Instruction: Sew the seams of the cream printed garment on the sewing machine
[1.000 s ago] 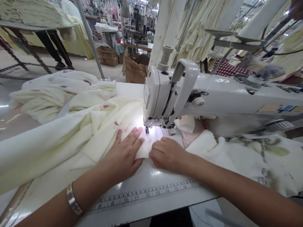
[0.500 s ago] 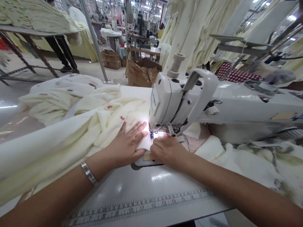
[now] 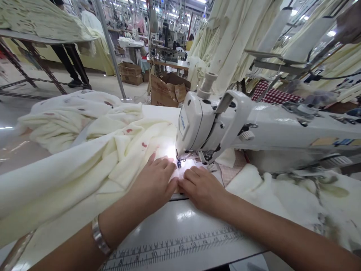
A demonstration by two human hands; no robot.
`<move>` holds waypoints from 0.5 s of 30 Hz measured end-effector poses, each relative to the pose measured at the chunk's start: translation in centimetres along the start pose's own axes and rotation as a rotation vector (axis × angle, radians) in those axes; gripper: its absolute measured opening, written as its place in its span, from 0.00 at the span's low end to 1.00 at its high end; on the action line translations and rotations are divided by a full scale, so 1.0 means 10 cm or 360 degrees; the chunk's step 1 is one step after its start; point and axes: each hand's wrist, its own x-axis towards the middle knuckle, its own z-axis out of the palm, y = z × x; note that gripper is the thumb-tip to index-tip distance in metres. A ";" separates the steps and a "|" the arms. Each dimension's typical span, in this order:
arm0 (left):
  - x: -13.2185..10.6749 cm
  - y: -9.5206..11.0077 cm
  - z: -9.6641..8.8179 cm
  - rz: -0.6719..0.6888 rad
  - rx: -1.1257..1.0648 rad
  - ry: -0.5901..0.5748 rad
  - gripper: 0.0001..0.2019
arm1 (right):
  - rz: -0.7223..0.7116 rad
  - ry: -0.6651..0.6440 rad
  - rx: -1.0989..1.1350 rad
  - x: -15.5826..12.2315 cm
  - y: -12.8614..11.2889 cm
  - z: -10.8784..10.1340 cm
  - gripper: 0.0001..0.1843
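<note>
1. While the left hand (image 3: 156, 180) rests palm down, fingers loosely bent and thumb apart, the cream cloth (image 3: 124, 162) lies under its fingers and spreads leftward over the counter (image 3: 158, 222).
2. Right hand (image 3: 201, 186): fingers curled in at the cloth's near edge; cannot tell whether they pinch it.
3. Lit cloth portion at presser foot (image 3: 179, 163) of sewing machine (image 3: 194, 116), just beyond both hands.

Floor (image 3: 104, 86): pale, glossy
Table (image 3: 17, 34): metal-legged, piled with pale cloth (image 3: 42, 17)
Carton (image 3: 130, 73): brown, on floor
Lights (image 3: 331, 33): white, overhead
Pole (image 3: 109, 49): grey, slanting
</note>
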 end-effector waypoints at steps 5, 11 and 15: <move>0.05 -0.06 0.18 -0.0041 0.0069 0.0017 0.12 | 0.0087 0.0057 0.0140 0.03 0.08 0.03 0.12; -0.05 -0.01 0.24 -0.0017 0.0169 0.0055 0.12 | 0.0148 0.0091 0.0322 -0.02 0.03 -0.01 0.16; -0.10 -0.02 0.29 0.0047 0.0187 0.0044 0.13 | 0.0185 0.0152 0.0376 -0.06 0.00 -0.01 0.16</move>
